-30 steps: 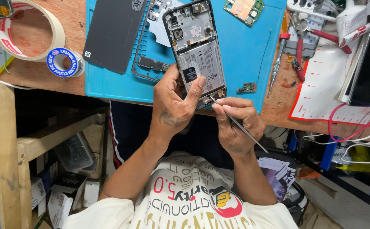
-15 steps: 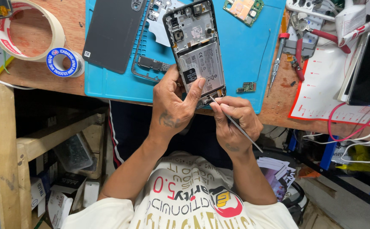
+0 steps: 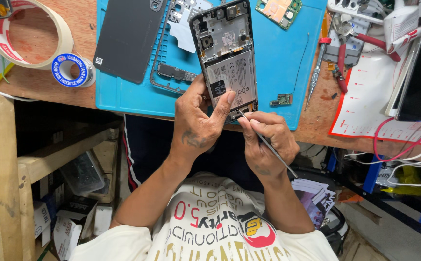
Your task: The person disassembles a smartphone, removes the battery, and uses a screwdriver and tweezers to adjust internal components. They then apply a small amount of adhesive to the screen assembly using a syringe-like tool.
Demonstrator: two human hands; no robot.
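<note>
Over the near edge of the blue work mat (image 3: 123, 96) the opened phone (image 3: 227, 58) lies back-up, its long axis running away from the person and leaning slightly left at the far end, camera end farthest, bottom end toward the hands. One phone is being worked on; a second dark handset (image 3: 420, 77) rests well apart at the right. The left hand (image 3: 198, 121) is closed around the phone's lower end, thumb pressed on the pale battery. The right hand (image 3: 268, 142) pinches a thin metal tool (image 3: 268, 144), fingers curled tight, its tip at the phone's bottom edge. On the mat: one matte dark back cover (image 3: 128, 36), one thin frame piece (image 3: 171, 72), two small green circuit boards (image 3: 282, 100) (the larger sits at the mat's far edge). Left, on bare wood, sit one wide tape roll (image 3: 65, 34) and one solder spool (image 3: 70, 70). One red-handled screwdriver (image 3: 316, 67) lies beside the mat.
</note>
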